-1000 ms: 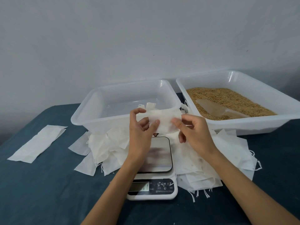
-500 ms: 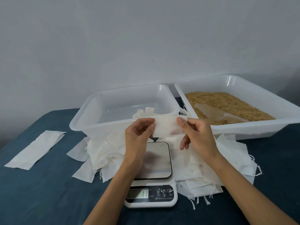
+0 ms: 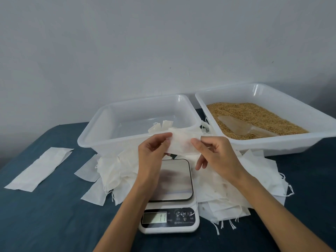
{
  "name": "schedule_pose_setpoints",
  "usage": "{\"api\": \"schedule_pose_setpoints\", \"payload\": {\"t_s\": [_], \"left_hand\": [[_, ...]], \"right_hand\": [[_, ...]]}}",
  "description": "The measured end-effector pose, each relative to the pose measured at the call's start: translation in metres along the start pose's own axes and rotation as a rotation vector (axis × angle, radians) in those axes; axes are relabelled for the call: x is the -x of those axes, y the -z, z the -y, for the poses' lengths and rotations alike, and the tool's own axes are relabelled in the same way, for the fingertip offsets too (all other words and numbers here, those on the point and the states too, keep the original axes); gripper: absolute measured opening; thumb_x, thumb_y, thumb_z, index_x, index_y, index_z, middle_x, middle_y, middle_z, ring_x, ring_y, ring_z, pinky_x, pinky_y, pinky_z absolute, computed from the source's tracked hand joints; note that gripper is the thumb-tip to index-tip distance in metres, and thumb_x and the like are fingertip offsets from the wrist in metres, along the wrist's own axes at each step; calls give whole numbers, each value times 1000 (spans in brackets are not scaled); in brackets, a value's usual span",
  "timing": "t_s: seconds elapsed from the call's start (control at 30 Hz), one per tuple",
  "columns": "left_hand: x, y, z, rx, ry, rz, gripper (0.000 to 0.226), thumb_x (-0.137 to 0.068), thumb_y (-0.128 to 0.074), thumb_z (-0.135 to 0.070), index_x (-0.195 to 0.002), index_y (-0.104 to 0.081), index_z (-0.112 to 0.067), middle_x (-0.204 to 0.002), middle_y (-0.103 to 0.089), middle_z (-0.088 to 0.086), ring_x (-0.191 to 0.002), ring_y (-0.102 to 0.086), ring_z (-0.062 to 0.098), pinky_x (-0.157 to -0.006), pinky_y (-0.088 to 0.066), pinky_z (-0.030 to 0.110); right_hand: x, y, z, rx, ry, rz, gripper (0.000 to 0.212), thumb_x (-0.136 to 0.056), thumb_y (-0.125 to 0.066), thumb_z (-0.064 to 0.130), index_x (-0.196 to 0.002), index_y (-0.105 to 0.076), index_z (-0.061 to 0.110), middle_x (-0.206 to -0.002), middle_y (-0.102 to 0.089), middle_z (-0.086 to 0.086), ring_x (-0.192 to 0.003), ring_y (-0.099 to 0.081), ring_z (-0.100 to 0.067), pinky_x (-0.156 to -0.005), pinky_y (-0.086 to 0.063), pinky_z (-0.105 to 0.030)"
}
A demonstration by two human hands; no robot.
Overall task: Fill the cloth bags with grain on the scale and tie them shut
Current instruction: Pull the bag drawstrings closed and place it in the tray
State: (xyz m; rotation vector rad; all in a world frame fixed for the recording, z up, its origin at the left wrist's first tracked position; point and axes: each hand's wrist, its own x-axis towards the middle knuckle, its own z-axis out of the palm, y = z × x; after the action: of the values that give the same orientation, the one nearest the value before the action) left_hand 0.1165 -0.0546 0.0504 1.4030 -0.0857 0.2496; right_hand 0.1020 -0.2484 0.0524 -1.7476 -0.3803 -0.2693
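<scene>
An empty cloth bag (image 3: 181, 144) is pinched at its two ends by the left hand (image 3: 151, 151) and the right hand (image 3: 216, 151), above the scale (image 3: 172, 180) near the tabletop's front edge. It looks light and limp; it is best taken at the mouth hem.

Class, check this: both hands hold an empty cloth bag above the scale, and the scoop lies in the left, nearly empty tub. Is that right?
Not quite. The head view shows the scoop lying in the right tub, on the grain. The rest holds: both hands hold the cloth bag above the scale.
</scene>
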Motion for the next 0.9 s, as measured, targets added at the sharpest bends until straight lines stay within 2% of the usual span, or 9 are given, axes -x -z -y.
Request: {"api": "schedule_pose_setpoints", "payload": {"t_s": [0.2, 0.27, 0.37, 0.43, 0.5, 0.57, 0.63, 0.73, 0.9], "left_hand": [[0, 3, -8, -40, -44, -73, 25, -95, -63, 6, -100, -78, -12, -100, -78, 0, -71, -63, 14, -70, -53, 26], [2, 4, -14, -157, -165, -28, 31, -90, -65, 2, -108, -76, -20, -110, -76, -7, -86, -66, 12, -80, -53, 22], [12, 0, -19, -361, -263, 262, 54, -82, -74, -16, -133, -65, -33, -138, -64, -14, -130, -57, 6, -107, -43, 22], [20, -7, -16, -533, -267, 368, 69, -79, -83, -25, -141, -56, -38, -142, -58, -19, -136, -52, 5, -112, -40, 27], [24, -13, -11, -672, -311, 371, 71, -82, -84, -21, -145, -54, -29, -140, -60, -14, -132, -54, 9, -116, -40, 42], [25, -16, -11, -709, -328, 364, 61, -86, -76, -18, -143, -55, -20, -132, -66, -6, -123, -59, 17, -112, -42, 49], [28, -17, -15, -662, -323, 385, 53, -85, -67, -18, -137, -59, -18, -119, -70, -5, -108, -64, 16, -100, -49, 39], [36, -20, -19, -532, -294, 430, 50, -87, -71, -7, -132, -58, -21, -106, -72, -10, -95, -66, 9, -82, -51, 22], [38, -22, -19, -283, -169, 355, 32, -86, -67, -1, -114, -62, -18, -101, -73, 5, -98, -69, 27, -84, -58, 42]], "right_hand": [[-1, 5, 3, -16, 2, -27, 49, -101, -58, 40, -63, -45, 13, -51, -38, -13, -50, -70, -30, -37, -36, -43], [-2, 7, 5, -17, -5, -55, 50, -102, -57, 39, -66, -46, 6, -51, -37, -21, -48, -69, -31, -36, -33, -48], [-6, 11, 9, -7, -16, -72, 53, -101, -58, 41, -76, -56, -6, -57, -49, -29, -46, -68, -32, -37, -37, -52], [-9, 12, 16, 29, -5, -27, 53, -99, -60, 45, -84, -64, -6, -62, -56, -34, -46, -68, -32, -39, -40, -49], [-11, 12, 29, 83, -13, 57, 49, -96, -59, 54, -88, -72, 8, -64, -60, -31, -46, -68, -31, -38, -43, -37], [-15, 15, 47, 147, -100, 178, 67, -85, -53, 76, -89, -71, 12, -73, -61, -34, -50, -70, -33, -37, -42, -26], [-20, 20, 69, 192, -253, 335, 97, -77, -38, 92, -96, -68, 1, -99, -60, -38, -55, -72, -36, -39, -45, -24], [-26, 25, 102, 288, -369, 553, 96, -82, -18, 92, -95, -78, 18, -101, -76, -10, -61, -73, -37, -46, -53, -26], [-35, 23, 129, 428, -378, 689, 100, -77, -15, 95, -102, -78, 22, -103, -77, 6, -66, -74, -35, -51, -53, -23]]}}
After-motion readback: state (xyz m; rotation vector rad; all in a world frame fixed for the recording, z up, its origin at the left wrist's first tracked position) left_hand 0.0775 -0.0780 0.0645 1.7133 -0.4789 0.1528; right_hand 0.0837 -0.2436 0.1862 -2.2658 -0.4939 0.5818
